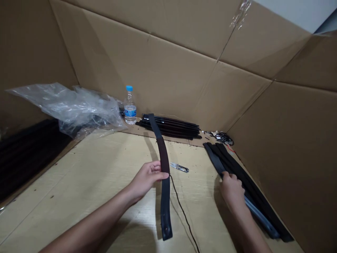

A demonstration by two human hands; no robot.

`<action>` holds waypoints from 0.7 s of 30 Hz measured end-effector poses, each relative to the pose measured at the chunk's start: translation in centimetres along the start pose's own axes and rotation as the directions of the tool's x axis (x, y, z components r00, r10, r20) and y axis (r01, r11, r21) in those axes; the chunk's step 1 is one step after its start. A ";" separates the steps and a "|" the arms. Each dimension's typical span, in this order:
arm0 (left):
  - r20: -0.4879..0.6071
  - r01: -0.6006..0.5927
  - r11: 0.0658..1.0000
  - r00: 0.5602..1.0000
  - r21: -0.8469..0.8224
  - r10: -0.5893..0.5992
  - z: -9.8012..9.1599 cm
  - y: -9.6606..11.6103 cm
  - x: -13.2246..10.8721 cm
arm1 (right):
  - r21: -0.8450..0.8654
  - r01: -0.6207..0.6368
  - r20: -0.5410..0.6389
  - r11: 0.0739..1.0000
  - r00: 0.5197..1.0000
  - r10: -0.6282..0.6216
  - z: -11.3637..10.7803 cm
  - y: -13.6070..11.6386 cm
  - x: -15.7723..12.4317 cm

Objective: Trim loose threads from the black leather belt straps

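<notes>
My left hand (147, 177) grips a long dark leather strap (163, 165) near its middle. The strap arches up off the wooden table, its far end toward the back and its near end (166, 230) hanging down toward me. My right hand (231, 188) is closed on one strap in a row of black straps (237, 168) lying along the right cardboard wall. A thin black cord (181, 207) trails across the table between my hands. Small metal snips (179, 167) lie just beyond the held strap.
A stack of black straps (171, 127) lies against the back wall beside a water bottle (130, 105). Crumpled clear plastic (76, 107) covers dark material at the left. Small hardware bits (222, 137) sit in the back right corner. Cardboard walls enclose the table.
</notes>
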State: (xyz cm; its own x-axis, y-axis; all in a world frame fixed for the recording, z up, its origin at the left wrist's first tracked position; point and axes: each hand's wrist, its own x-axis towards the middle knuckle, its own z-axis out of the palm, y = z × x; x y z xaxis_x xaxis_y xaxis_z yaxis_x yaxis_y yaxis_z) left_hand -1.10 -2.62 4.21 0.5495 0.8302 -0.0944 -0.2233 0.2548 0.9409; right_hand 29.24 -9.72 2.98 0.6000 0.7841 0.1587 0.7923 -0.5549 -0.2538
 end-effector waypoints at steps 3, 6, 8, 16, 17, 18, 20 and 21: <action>-0.007 0.030 1.000 1.000 -0.008 -0.030 0.1 0.2 0.0 | -0.065 0.060 0.047 0.996 0.997 -0.057 -0.4 1.3 0.5; -0.005 0.058 0.998 0.998 -0.022 -0.059 0.1 0.3 0.1 | -0.031 0.104 0.102 0.994 0.990 -0.101 -1.0 2.3 1.6; -0.005 0.072 0.997 0.997 -0.025 -0.072 0.0 0.2 0.1 | 0.036 0.114 0.142 0.993 0.983 -0.118 -1.5 2.7 2.3; 0.020 0.089 0.995 0.996 -0.052 -0.088 -0.6 0.1 0.3 | 0.374 0.025 0.309 0.927 0.939 -0.150 -3.4 3.7 0.0; 0.028 0.088 0.994 0.996 -0.059 -0.087 -0.6 0.1 0.3 | 0.421 -0.012 0.317 0.907 0.939 -0.134 -3.6 3.7 -0.7; 0.036 0.087 0.994 0.996 -0.068 -0.085 -0.6 0.1 0.3 | 0.486 -0.091 0.315 0.869 0.946 -0.077 -3.7 3.5 -1.5; 0.049 0.085 0.992 0.996 -0.089 -0.081 -0.6 0.1 0.3 | 0.617 -0.233 0.325 0.752 0.945 0.026 -3.6 2.7 -3.3; 0.054 0.084 0.991 0.995 -0.101 -0.079 -0.5 0.1 0.2 | 0.673 -0.283 0.349 0.683 0.936 0.044 -3.4 2.1 -4.3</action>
State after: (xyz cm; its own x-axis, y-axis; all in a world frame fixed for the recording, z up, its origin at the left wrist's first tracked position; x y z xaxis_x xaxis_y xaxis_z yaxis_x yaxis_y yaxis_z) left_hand -1.42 -2.14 4.06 0.6081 0.7795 -0.1503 -0.2569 0.3724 0.8918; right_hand 28.67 -15.17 5.02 0.5581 0.8064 -0.1954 0.2965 -0.4137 -0.8608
